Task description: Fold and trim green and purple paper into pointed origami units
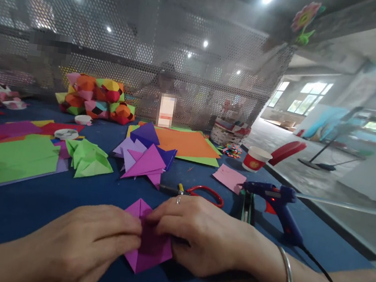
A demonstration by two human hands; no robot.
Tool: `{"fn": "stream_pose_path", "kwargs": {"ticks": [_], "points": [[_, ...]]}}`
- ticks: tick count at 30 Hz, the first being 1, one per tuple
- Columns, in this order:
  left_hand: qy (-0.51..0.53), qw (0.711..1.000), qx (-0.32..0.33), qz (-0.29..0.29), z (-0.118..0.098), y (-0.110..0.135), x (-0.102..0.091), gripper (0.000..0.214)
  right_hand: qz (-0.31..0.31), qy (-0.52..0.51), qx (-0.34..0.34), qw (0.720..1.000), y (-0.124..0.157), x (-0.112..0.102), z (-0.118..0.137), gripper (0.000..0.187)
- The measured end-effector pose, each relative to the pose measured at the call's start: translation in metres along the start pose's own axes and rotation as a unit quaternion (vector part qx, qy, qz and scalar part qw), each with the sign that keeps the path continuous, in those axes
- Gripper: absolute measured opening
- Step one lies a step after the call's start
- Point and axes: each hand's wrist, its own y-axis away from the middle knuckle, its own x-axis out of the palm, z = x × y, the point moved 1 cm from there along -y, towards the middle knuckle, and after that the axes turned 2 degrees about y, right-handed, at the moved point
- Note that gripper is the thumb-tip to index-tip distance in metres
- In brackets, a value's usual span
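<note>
A partly folded sheet of magenta origami paper (155,253) lies on the blue tabletop near its front edge, with creases and a pointed top corner. My left hand (92,235) has its fingers pressed together on the paper's left side. From the right, my right hand (193,234) grips the other side, fingers bent and fingertips on the paper's upper middle. Its thumb is mostly hidden. Just beyond the right hand lie red-handled scissors (206,190), partly covered by the fingers. Folded magenta and violet paper pieces (146,163) are piled farther back.
Right of my hands, a blue glue gun (281,206) with a lit red light trails a cord. Near it are a pink paper (229,178) and paper cup (256,160). Green folded pieces (89,160), a tape roll (66,134) and origami balls (98,97) stand left; orange sheets (187,143) lie behind.
</note>
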Motion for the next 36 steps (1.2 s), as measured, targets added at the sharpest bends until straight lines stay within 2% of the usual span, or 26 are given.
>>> {"fn": "stream_pose_path", "kwargs": {"ticks": [1, 3, 10, 16, 20, 25, 28, 32, 36], "points": [[0.027, 0.999, 0.025, 0.011, -0.002, -0.002, -0.002, 0.051, 0.000, -0.014, 0.001, 1.000, 0.000, -0.001, 0.001, 0.024], [0.039, 0.999, 0.024, 0.007, -0.003, -0.005, -0.005, 0.050, -0.003, -0.038, 0.001, 0.999, 0.001, -0.003, 0.001, 0.020], [0.042, 0.999, -0.005, -0.006, -0.011, -0.009, -0.009, 0.047, -0.024, -0.117, -0.051, 0.991, 0.002, -0.008, -0.002, 0.017], [0.074, 0.997, 0.002, -0.012, -0.016, -0.020, -0.009, 0.043, -0.041, -0.224, -0.027, 0.973, 0.001, -0.008, -0.011, 0.012], [0.058, 0.998, 0.012, -0.013, -0.016, -0.020, -0.008, 0.042, -0.076, -0.248, 0.025, 0.965, -0.004, 0.000, -0.009, 0.014], [0.060, 0.998, 0.025, -0.006, -0.016, -0.018, -0.006, 0.044, -0.106, -0.251, 0.195, 0.942, -0.013, 0.013, -0.002, 0.033], [0.068, 0.997, 0.025, -0.006, -0.016, -0.020, -0.006, 0.045, -0.090, -0.233, 0.235, 0.939, -0.015, 0.015, 0.002, 0.036], [0.086, 0.996, 0.016, 0.000, -0.015, -0.021, -0.007, 0.042, -0.069, -0.231, 0.227, 0.944, -0.016, 0.011, 0.003, 0.032], [0.094, 0.996, 0.009, 0.001, -0.014, -0.017, -0.006, 0.045, -0.052, -0.289, 0.151, 0.944, -0.012, 0.006, -0.004, 0.030]]}}
